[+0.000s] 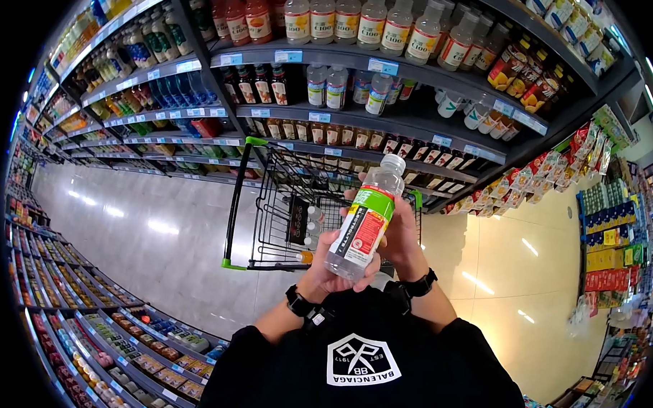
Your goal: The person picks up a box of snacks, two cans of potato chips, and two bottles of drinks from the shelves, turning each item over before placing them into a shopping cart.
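Observation:
A clear plastic drink bottle [366, 220] with a white cap is tilted in front of my chest, its cap pointing away from me. Its label is green, red, black and white. My left hand [323, 267] is wrapped round the lower part of the bottle. Along the other side, my right hand [406, 232] grips it, with some fingers hidden behind it. Below the bottle stands a black wire shopping cart [265, 202] with green corner pieces. Several bottles [313, 229] lie inside the cart, partly hidden by my hands.
A drinks shelf [303, 56] with rows of bottles stands right beyond the cart. Another stocked shelf [135, 341] runs along the lower left. Hanging snack packets [518, 178] and stacked boxes [609, 239] are at the right. Pale shiny floor [135, 212] stretches out on both sides.

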{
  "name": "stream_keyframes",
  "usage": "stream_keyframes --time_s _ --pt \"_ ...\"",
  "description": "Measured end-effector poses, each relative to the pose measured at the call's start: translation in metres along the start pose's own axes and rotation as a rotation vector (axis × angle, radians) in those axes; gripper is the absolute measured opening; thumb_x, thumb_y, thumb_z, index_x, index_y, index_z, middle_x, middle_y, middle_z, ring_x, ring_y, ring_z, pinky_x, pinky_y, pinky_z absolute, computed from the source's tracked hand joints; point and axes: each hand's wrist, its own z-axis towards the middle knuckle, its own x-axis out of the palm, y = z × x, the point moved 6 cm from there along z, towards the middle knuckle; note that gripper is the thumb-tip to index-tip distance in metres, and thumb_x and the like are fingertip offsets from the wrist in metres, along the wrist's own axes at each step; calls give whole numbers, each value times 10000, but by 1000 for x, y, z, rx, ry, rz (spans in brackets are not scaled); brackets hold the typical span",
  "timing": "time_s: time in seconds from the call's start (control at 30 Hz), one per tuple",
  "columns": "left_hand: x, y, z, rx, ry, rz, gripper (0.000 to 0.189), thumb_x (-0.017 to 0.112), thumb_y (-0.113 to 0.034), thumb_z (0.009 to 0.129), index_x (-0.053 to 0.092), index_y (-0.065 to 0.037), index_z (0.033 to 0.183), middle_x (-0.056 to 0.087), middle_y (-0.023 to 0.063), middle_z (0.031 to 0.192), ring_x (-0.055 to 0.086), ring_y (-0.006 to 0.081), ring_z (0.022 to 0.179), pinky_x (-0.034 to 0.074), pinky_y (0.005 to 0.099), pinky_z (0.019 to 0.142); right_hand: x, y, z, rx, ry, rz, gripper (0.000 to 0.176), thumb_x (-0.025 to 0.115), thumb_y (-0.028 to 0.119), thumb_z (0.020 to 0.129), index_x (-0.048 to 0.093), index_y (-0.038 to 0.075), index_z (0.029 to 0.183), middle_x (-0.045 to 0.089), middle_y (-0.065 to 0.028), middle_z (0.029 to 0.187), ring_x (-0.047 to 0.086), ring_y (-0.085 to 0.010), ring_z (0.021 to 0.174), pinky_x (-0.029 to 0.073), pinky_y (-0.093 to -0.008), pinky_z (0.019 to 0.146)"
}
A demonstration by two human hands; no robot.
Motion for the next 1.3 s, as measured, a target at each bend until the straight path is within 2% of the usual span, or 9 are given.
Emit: stream_keyframes --time_s 0.2,0.27,0.33,0.47,0.53,0.73,0.93,1.1,1.3 --pt "-18 -23 -46 108 -312 375 787 652 -538 863 462 31 1373 653 201 1080 684 262 902 559 334 799 -5 -7 -1 -259 -275 -378 607 722 285 889 414 38 1350 633 -150 1186 660 -231 1023 556 -374 880" --pt "-14 -36 -51 210 -572 1168 831 846 -354 751 466 31 1383 659 162 1163 670 205 998 533 324 881 19 6 -8 -504 -394 -646 615 814 116 800 417 36 1262 644 -96 1105 674 -188 951 557 -338 846" --pt "-12 -38 -59 227 -651 1329 879 927 -230 649 485 41 1358 665 121 1168 660 161 1001 525 313 892 33 0 -9 -486 -405 -695 668 842 57 749 386 42 1236 635 -103 1067 672 -183 947 551 -330 853" --pt "-3 -31 -82 137 -551 1340 776 876 -274 715 506 44 1319 662 137 1165 684 186 896 549 322 829 36 -15 -6 -463 -328 -647 493 707 150 881 420 30 1264 628 -105 1112 668 -212 971 553 -371 861" --pt "17 -14 -91 -2 -235 674 694 801 -383 777 545 59 1246 684 162 1050 695 233 893 564 343 759 32 -21 -6 -435 -338 -515 444 646 212 932 434 31 1278 624 -111 1129 669 -233 979 557 -389 861" --pt "24 5 -124 -300 203 570 883 549 -672 885 510 123 1265 605 301 1182 712 314 804 574 392 737 67 -96 2 178 -181 -95 561 531 452 967 493 24 1327 622 -127 1177 682 -230 885 599 -342 770" --pt "8 -10 -145 -164 -63 747 867 425 -675 944 431 80 1371 616 259 1241 674 352 1036 547 381 901 51 -119 9 280 -292 -27 480 611 412 939 510 48 1234 641 -136 1062 682 -286 820 610 -399 739" --pt "-5 -46 -160 446 -721 1092 627 872 -238 753 553 15 1230 686 137 1065 677 226 977 545 311 845 67 -92 9 -227 -210 -611 607 735 166 876 370 73 1352 590 -113 1136 647 -222 934 555 -351 840" --pt "-14 -45 -163 403 -840 1341 725 887 -226 698 518 -27 1291 691 71 978 688 176 873 550 305 786 74 -88 8 -386 -116 -993 646 764 173 851 374 32 1347 530 -79 1191 542 -168 1112 459 -321 965"
